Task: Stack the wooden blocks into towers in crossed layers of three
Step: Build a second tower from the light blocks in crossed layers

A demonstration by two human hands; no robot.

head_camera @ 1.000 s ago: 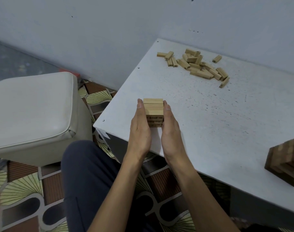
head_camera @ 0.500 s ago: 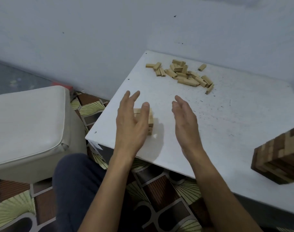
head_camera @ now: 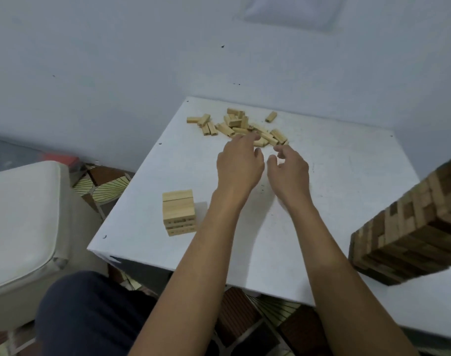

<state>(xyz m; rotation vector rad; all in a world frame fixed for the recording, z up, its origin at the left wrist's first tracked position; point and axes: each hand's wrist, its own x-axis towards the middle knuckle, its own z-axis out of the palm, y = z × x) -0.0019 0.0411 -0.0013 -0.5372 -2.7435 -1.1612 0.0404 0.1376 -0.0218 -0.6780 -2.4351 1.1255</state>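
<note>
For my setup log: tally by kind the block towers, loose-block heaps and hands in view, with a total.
Towers: 2, the short pale wooden-block tower and the tall light-and-dark wooden-block tower
Heaps: 1, the heap of loose pale wooden blocks
Hands: 2, the left hand and the right hand
Total: 5

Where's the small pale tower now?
In the head view the small tower stands at the near-left corner of the table, left of the left hand.
</note>
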